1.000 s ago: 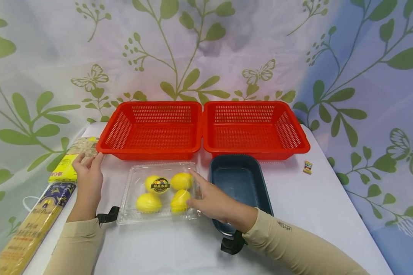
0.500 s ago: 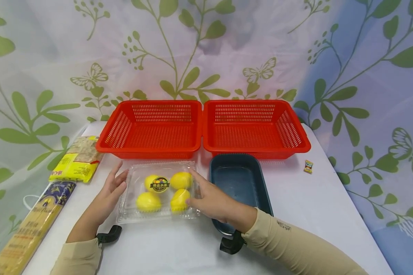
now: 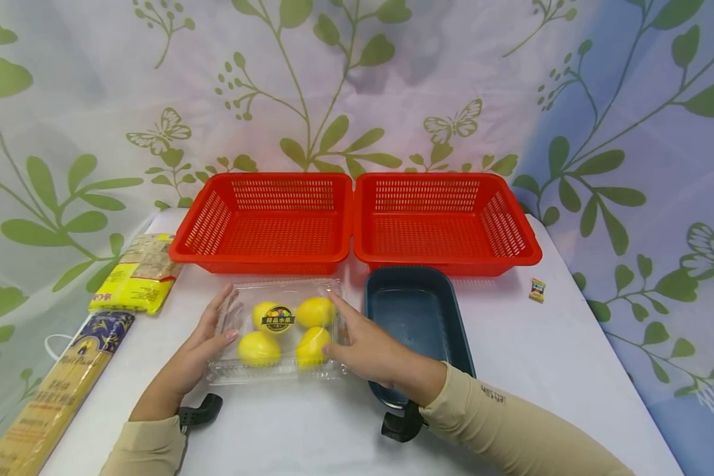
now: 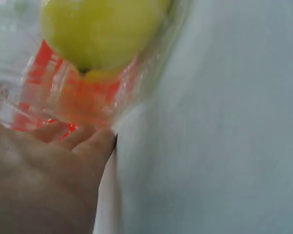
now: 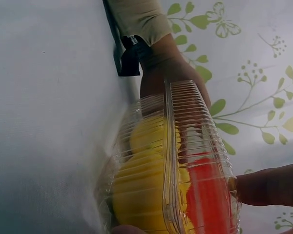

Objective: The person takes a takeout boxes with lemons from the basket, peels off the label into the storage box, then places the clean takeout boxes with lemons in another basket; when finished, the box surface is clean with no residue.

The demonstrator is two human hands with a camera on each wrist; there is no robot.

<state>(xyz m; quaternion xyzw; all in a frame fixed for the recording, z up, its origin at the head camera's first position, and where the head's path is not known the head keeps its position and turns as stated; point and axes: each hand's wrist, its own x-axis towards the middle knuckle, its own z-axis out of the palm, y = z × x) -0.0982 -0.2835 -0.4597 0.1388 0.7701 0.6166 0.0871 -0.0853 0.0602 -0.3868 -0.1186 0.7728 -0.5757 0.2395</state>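
Note:
A clear plastic clamshell box [image 3: 288, 289] lies flat in the head view with several lemons [image 3: 259, 348] inside and a dark round label [image 3: 277, 319] on its lid. My left hand [image 3: 193, 357] is at the box's left side, thumb toward the lid edge and fingers extended by the back left corner. In the left wrist view those fingers [image 4: 95, 144] look straight beside the clear wall; contact is hard to judge. My right hand [image 3: 375, 347] holds the box's right side, and the right wrist view shows its thumb [image 5: 256, 187] against the lid.
Two red baskets [image 3: 262, 264] [image 3: 446, 266] stand side by side at the back. A dark blue basin [image 3: 413, 317] sits right of the box. At left lie a yellow packet [image 3: 137, 277] and a long noodle pack [image 3: 59, 390]; a small wrapped candy [image 3: 537, 290] lies far right.
My left hand has come from the yellow packet rightward to the box's left side. The right hand has stayed at the box's right side; the box has hardly moved.

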